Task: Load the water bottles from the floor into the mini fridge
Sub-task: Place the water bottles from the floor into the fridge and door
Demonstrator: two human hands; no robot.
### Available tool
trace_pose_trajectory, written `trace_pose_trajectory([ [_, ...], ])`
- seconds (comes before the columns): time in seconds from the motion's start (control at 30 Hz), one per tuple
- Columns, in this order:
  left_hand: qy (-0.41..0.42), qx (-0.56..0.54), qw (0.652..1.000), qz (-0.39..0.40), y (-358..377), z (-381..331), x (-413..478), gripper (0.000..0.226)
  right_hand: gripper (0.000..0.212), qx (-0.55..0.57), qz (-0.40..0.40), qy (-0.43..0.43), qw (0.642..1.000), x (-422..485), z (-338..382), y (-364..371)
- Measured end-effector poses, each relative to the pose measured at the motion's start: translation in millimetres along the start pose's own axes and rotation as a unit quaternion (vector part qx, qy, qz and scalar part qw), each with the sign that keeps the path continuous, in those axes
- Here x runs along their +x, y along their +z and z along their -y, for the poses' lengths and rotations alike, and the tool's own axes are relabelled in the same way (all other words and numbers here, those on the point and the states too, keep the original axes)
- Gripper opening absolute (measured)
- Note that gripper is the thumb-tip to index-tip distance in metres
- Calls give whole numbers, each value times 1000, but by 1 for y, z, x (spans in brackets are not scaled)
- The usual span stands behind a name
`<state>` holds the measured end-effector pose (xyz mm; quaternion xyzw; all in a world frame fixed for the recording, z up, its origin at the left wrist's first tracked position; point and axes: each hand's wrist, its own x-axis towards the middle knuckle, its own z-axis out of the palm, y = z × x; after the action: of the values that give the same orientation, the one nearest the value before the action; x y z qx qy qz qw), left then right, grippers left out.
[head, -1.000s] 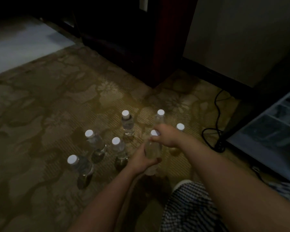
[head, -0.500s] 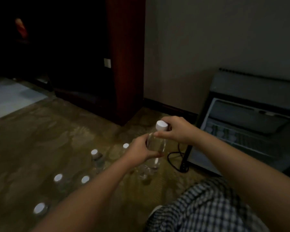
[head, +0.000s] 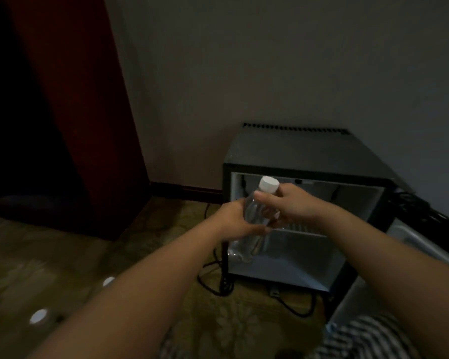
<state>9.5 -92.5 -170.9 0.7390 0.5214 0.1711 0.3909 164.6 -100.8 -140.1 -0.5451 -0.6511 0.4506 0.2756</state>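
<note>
Left grip (head: 231,221) wraps bottle (head: 246,247) body, right grip (head: 290,206) wraps its neck. Enter mini fridge (head: 296,151) base-first under wire shelf (head: 306,230); stand it at back.

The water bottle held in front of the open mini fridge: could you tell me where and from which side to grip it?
The grip is the mid-body of the water bottle, taken from the side with fingers wrapped round it, as the left hand does. The body is a smooth cylinder, tilted with its white cap up; the right hand steadies the narrower shoulder below the cap.
</note>
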Motion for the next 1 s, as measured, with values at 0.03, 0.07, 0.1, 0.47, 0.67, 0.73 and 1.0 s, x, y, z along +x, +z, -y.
trace_pose_trajectory([
  [0.03,-7,18,1000,23,10,-4,11,63,22,1,-10,13,1000,1,-11,-8],
  [0.07,-21,43,998,50,20,-7,23,59,22,-8,-19,25,999,3,-23,-15],
  [0.1,-37,69,994,77,31,-8,33,56,22,-29,-29,39,998,5,-36,-21],
  [0.47,-124,58,964,227,121,32,109,53,24,-51,-125,179,975,35,-168,-26],
  [0.67,-98,47,963,248,163,66,139,50,42,-45,-186,244,951,57,-220,-12],
  [0.73,-105,29,961,255,176,75,150,48,40,-55,-192,249,948,61,-235,-9],
  [1.0,-136,-65,963,222,220,113,191,47,49,-100,-184,306,929,95,-284,-5],
])
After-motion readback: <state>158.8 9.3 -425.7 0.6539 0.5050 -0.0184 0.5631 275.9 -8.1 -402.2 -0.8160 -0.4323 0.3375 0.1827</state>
